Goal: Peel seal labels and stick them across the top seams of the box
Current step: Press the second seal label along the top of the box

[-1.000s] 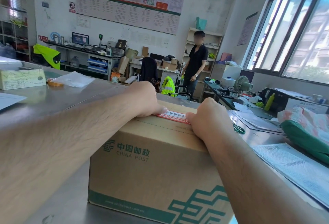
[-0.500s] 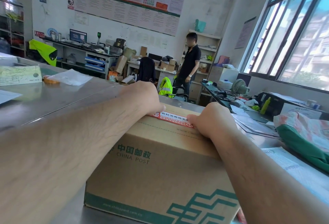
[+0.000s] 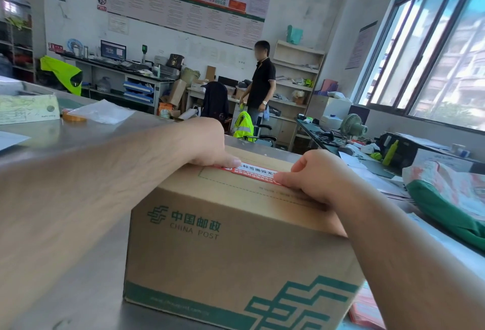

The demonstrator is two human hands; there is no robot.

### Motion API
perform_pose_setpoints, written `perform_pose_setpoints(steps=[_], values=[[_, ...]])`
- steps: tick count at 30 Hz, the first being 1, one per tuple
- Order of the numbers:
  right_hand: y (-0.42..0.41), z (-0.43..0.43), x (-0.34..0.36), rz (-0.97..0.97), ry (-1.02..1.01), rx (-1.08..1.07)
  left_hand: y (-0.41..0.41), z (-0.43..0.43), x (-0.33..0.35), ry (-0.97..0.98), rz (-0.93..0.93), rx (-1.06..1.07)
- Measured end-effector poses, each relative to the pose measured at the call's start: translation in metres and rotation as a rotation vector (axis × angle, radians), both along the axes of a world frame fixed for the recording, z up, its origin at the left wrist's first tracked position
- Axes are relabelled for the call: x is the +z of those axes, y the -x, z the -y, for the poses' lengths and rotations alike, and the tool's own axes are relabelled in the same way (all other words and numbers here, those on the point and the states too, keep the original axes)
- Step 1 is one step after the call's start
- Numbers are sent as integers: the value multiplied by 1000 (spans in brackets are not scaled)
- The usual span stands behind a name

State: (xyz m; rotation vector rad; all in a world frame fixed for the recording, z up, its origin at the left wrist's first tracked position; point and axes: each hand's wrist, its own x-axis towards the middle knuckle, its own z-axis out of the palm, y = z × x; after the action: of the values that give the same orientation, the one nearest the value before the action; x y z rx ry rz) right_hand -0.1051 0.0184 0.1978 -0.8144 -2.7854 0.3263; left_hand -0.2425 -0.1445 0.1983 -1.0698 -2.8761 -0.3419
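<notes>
The left hand (image 3: 207,146) lies knuckles-up on the top of the China Post carton (image 3: 236,245), fingers curled, thumb pressed flat on the near-left end of the red-and-white seal label (image 3: 253,169); it grips nothing. The right hand (image 3: 317,174), loosely closed, presses its thumb on the label's other end, at about 3 o'clock from the left thumb. Compared with a second ago the two thumbs stand further apart and more of the printed strip shows between them, so the label seems smoothed outward and largely stuck down on the carton top. The carton sits on the steel tabletop (image 3: 86,290), a tape roll (image 3: 73,117) well off at 10 o'clock.
</notes>
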Motion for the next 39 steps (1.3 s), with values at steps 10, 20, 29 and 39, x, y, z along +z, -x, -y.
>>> perform_pose_setpoints(steps=[10, 20, 29, 39], values=[[-6, 6, -3, -55, 69, -12, -11, 8, -5, -48, -46, 21], [10, 0, -9, -88, 40, -121, -22, -11, -3, 36, -36, 131], [16, 0, -9, -123, -70, -192, -7, 0, -5, -24, -182, 286], [-4, 2, -5, -86, 48, 11, 1, 31, 2, 128, -183, 200]])
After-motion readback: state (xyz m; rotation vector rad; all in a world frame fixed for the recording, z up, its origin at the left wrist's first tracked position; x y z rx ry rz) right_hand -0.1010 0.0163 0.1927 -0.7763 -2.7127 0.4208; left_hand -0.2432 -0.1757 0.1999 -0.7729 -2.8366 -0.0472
